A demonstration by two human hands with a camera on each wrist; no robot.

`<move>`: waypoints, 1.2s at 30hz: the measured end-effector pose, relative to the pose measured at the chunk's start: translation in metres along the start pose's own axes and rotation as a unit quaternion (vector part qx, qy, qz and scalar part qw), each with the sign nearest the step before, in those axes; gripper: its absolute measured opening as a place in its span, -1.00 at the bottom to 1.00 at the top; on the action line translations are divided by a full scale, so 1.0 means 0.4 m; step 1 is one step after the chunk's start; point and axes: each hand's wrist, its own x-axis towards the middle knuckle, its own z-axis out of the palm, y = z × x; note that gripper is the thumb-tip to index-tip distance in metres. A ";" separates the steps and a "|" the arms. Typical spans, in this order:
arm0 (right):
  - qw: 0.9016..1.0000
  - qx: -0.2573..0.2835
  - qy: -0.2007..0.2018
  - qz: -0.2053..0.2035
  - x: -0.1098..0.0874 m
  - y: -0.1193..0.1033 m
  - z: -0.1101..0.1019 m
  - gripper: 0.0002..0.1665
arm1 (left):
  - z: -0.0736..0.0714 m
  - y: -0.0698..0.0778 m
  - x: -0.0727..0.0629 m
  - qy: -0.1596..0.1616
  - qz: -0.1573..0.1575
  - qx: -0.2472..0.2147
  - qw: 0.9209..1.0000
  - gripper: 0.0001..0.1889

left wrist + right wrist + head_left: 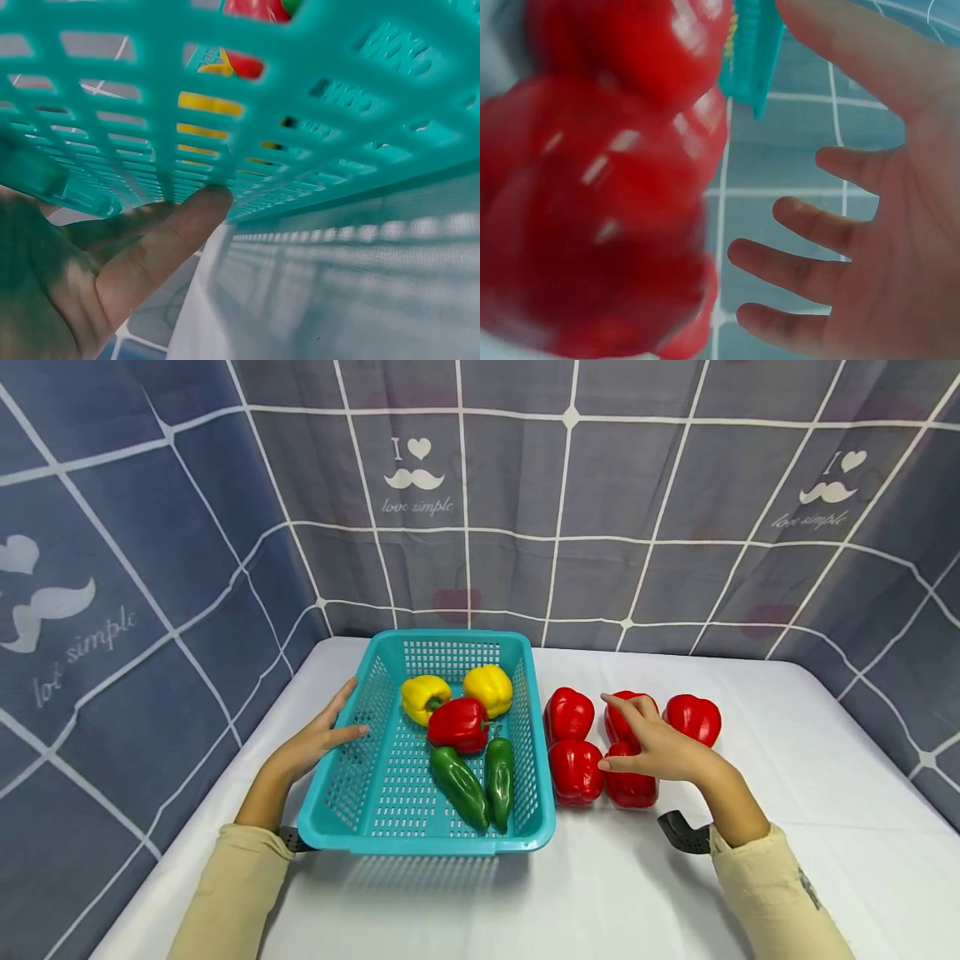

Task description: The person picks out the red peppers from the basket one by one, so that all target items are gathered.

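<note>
1. Overall, surface: a table under a plain white cloth [637,877] fills the lower half of the head view, smooth, with soft shadows below the basket.
2. Surround: a grey-blue curtain [525,518] with a white grid and "love simple" moustache prints closes off the back and both sides of the frame.
3. Teal perforated basket [378,777], centre-left on the cloth. Contents: two yellow peppers [489,687] at the far end, one red pepper [457,724] in the middle, two green peppers [459,785] toward the near end.
4. Left hand [318,743], at the basket's left wall: fingers straight and together, laid flat against the mesh; the left wrist view shows the thumb [169,247] pressing the lattice from outside.
5. Loose red peppers [573,770], five in a cluster just right of the basket, centre-right of the frame, touching one another.
6. Right hand [656,745], over that cluster: fingers spread and relaxed, gripping nothing; the right wrist view shows the open palm apart from the blurred red fruit.
7. Cream sleeves [772,893] on both forearms, lower corners.
</note>
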 end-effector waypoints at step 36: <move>0.989 0.003 -0.124 -0.084 0.239 -0.268 0.083 0.04 | 0.008 0.001 0.003 0.015 -0.004 -0.006 1.000 -0.08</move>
